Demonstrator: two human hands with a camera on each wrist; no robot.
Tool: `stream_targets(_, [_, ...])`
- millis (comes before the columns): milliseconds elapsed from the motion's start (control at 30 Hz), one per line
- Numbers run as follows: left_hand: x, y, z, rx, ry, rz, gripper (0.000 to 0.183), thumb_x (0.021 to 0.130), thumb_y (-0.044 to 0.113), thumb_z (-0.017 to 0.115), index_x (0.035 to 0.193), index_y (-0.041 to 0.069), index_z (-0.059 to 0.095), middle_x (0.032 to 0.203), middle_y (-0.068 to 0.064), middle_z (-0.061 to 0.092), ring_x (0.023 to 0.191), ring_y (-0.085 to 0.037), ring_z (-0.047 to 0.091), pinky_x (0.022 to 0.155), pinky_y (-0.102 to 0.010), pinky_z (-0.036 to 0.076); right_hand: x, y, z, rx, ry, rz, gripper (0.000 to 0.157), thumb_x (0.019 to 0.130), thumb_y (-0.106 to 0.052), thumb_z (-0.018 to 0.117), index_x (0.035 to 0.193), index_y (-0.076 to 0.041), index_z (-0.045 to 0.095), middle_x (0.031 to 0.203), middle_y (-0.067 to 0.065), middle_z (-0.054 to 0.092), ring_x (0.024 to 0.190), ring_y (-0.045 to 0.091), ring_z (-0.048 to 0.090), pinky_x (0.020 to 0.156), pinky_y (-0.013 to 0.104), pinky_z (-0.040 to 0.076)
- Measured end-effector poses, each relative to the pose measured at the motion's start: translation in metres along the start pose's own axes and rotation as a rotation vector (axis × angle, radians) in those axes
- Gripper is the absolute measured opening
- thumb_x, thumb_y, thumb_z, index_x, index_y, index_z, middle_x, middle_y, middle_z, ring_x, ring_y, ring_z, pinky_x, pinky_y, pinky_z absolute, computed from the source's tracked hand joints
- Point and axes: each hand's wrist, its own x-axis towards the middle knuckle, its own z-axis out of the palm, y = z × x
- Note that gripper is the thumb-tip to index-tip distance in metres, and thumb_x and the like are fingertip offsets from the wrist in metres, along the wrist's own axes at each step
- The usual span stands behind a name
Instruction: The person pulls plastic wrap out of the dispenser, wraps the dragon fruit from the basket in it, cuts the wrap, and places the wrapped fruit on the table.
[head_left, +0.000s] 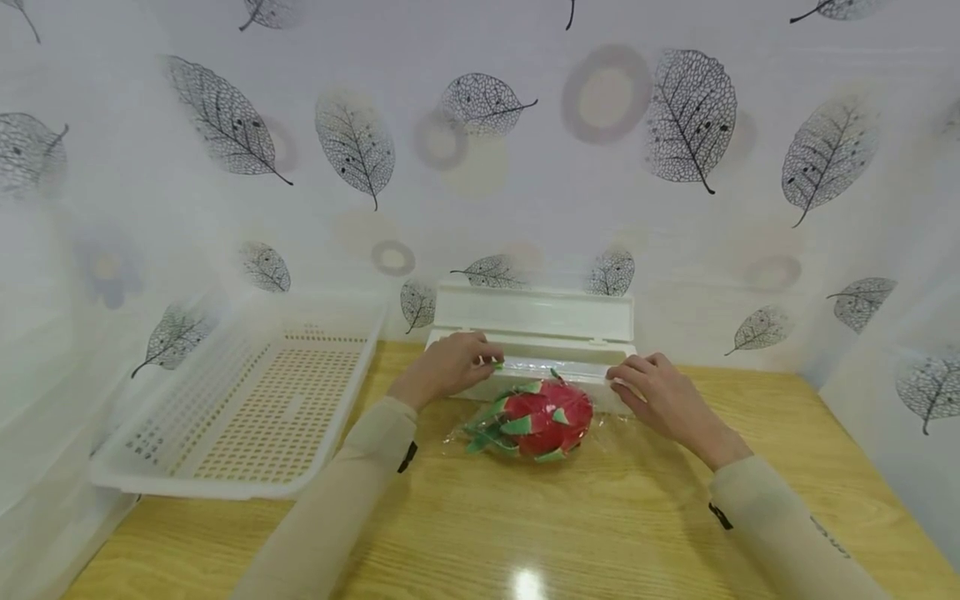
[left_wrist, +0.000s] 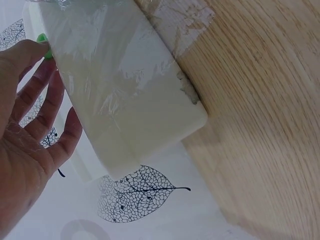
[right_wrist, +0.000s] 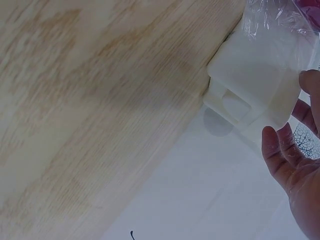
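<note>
A white cling film dispenser (head_left: 528, 387) stands at the back of the table with its lid (head_left: 532, 312) raised. My left hand (head_left: 457, 364) pinches a small green slider (left_wrist: 43, 46) at the dispenser's front rim, thumb and forefinger on it. At the right end, my right hand (head_left: 660, 400) holds the same rim, its thumb (right_wrist: 310, 80) in front and fingers bent behind. A red dragon fruit (head_left: 551, 417) with green tips lies before the dispenser, between my hands. Clear film (left_wrist: 100, 65) hangs down the dispenser's front and spreads around the fruit.
A white slotted plastic basket (head_left: 333, 433) sits on the left of the wooden table (head_left: 487, 525). Behind and at both sides hangs a pale curtain (head_left: 525, 208) printed with leaves, close to the dispenser's back.
</note>
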Motion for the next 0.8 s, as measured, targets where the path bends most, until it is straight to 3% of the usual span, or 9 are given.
stream_targets(800, [-0.0012,-0.0011,-0.0014,0.030,0.004,0.013,0.022,0.101,0.018,0.063,0.119,0.017,0.075,0.100,-0.001,0.069,0.083,-0.010,0.062,0.074,-0.022,0.055,-0.0004,-0.0023,-0.0004,0.019,0.009,0.032,0.020,0.082,-0.006,0.081,0.101,-0.010,0.074,0.095,0.005,0.072,0.087,0.031,0.062,0.068,0.046,0.057])
